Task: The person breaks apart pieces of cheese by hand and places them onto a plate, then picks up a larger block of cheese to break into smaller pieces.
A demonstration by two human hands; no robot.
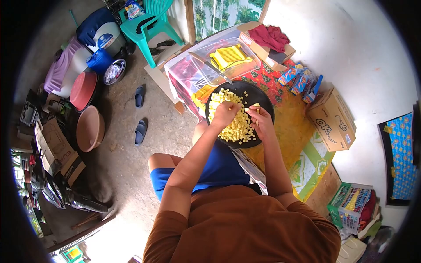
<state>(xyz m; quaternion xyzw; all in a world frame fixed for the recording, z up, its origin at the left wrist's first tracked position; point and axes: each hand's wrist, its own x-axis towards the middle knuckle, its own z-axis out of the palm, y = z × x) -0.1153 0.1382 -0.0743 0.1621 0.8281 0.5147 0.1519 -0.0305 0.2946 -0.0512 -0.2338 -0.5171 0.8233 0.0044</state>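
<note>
A round black tray (265, 97) on the bed-like platform in front of me carries a heap of small pale-yellow cubes (239, 130). Over the heap's upper part, my left hand (225, 114) is closed with its fingers curled in; whatever it grips is hidden. On the tray's right side my right hand (262, 122) pinches pale-yellow pieces (253, 107) between thumb and fingers. A long knife (212, 67) lies across a clear plastic box (193, 70) just beyond the tray. Inside or on that box is a yellow slatted plastic piece (230, 57).
Right of the tray stand blue snack packs (302, 79) and a cardboard carton (332, 118). A red cloth (272, 38) lies in an open box behind. On the floor at left are slippers (140, 131), basins (90, 128) and a green chair (149, 29). Baskets (351, 206) stand lower right.
</note>
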